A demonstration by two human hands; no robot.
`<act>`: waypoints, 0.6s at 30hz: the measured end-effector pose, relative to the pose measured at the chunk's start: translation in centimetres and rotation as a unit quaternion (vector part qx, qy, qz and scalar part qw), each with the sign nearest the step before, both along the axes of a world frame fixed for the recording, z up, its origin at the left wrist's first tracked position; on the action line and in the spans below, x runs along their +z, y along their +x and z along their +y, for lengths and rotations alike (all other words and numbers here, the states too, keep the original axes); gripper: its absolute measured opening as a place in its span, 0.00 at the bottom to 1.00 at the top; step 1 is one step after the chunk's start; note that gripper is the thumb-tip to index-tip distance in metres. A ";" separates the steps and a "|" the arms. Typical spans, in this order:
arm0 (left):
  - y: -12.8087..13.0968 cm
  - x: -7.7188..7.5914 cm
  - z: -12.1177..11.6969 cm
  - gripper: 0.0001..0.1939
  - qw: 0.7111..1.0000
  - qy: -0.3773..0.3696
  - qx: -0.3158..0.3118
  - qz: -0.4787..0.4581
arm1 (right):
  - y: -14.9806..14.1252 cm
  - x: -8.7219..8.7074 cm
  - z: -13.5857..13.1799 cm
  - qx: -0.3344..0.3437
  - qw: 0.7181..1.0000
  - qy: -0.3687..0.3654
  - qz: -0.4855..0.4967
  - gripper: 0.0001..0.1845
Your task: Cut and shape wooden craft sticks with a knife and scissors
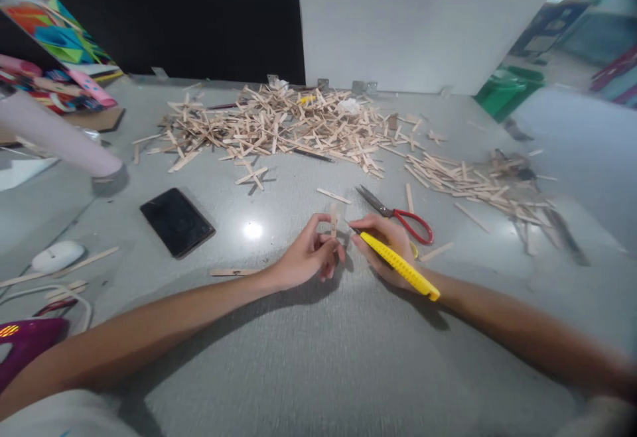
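Note:
Between the fingers of my left hand [311, 254] stands a short wooden craft stick [334, 219], held upright. My right hand [385, 245] is closed round a yellow utility knife [401, 266], its tip pointing left, close to the stick. The handle slants back over my right wrist. Just beyond my right hand lie scissors [395, 213] with red handles. A loose stick [334, 195] rests on the table ahead of my hands, and another wooden stick [233, 272] lies beside my left forearm.
A big heap of wooden sticks [279, 125] spreads along the back panel, with a second pile [468, 182] to the right. Left of my hands lie a black phone [178, 221], a white mouse [58, 256] and a purple device [32, 347]. A green bin [510, 91] stands back right.

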State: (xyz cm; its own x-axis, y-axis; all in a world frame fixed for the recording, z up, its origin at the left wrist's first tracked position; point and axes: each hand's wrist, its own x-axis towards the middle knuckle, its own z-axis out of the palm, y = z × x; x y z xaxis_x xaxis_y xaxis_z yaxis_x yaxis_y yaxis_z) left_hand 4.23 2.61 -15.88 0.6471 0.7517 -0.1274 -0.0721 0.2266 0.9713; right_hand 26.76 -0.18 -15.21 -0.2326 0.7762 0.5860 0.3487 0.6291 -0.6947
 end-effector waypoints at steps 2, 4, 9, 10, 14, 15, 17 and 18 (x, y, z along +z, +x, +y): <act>0.2 0.1 -0.1 0.21 0.999 0.001 0.035 0.011 | 0.4 0.1 0.5 -0.007 0.999 0.015 -0.047 0.08; 0.3 0.1 -0.1 0.17 0.997 0.011 0.079 0.019 | 0.7 0.4 0.9 0.017 0.993 0.009 -0.118 0.10; -0.4 0.3 0.7 0.09 0.983 0.027 0.176 0.039 | 1.1 2.2 1.8 0.071 0.954 -0.038 -0.288 0.18; -0.6 0.4 0.9 0.09 0.981 0.021 0.189 0.044 | 1.1 2.9 1.9 0.064 0.951 -0.047 -0.299 0.20; -0.1 1.5 1.6 0.15 0.981 -0.047 0.181 0.048 | -0.7 6.3 1.3 0.002 0.957 0.045 -0.287 0.21; 0.6 1.8 1.6 0.16 0.983 -0.071 0.162 0.043 | -1.9 7.1 0.9 0.009 0.951 0.113 -0.288 0.19; 2.7 2.6 1.5 0.20 0.986 -0.121 0.113 0.028 | -5.8 8.1 0.1 0.089 0.897 0.300 -0.313 0.17; 4.1 3.0 1.4 0.21 0.985 -0.147 0.090 0.010 | -8.2 8.5 -0.3 0.138 0.852 0.389 -0.322 0.17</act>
